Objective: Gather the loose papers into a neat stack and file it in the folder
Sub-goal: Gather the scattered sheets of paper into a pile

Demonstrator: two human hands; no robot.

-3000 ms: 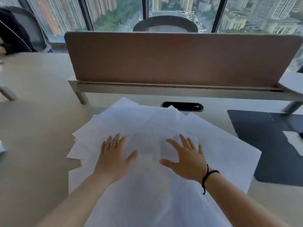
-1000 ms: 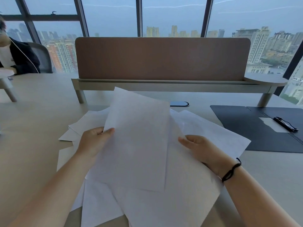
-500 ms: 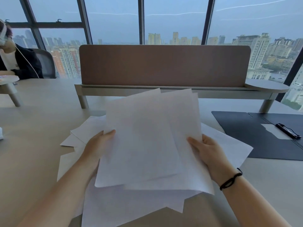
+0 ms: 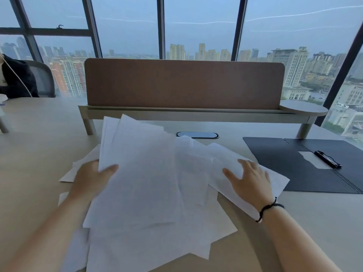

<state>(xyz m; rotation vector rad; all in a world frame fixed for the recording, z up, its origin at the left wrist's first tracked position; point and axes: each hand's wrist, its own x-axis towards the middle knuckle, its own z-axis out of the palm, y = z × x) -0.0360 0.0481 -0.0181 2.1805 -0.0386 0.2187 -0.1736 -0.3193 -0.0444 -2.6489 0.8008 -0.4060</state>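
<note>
Several loose white papers (image 4: 149, 193) lie fanned in an untidy pile on the beige desk in front of me. My left hand (image 4: 92, 177) grips the left edge of a raised bunch of sheets, thumb on top. My right hand (image 4: 251, 179) rests flat with fingers spread on a sheet (image 4: 222, 165) at the pile's right side. A dark open folder (image 4: 290, 165) lies flat on the desk to the right, with a black clip (image 4: 327, 159) along its spine and a pale label beside it.
A brown divider panel (image 4: 184, 83) on a raised shelf (image 4: 196, 114) crosses the desk behind the papers. A black cable port (image 4: 197, 135) sits just beyond the pile. A person in dark clothes (image 4: 13, 79) sits at far left by a chair. Windows show the city.
The raised sheets have tipped down and to the left. My right hand let go of their right edge and now lies flat on a sheet at the right. My left hand keeps its grip.
</note>
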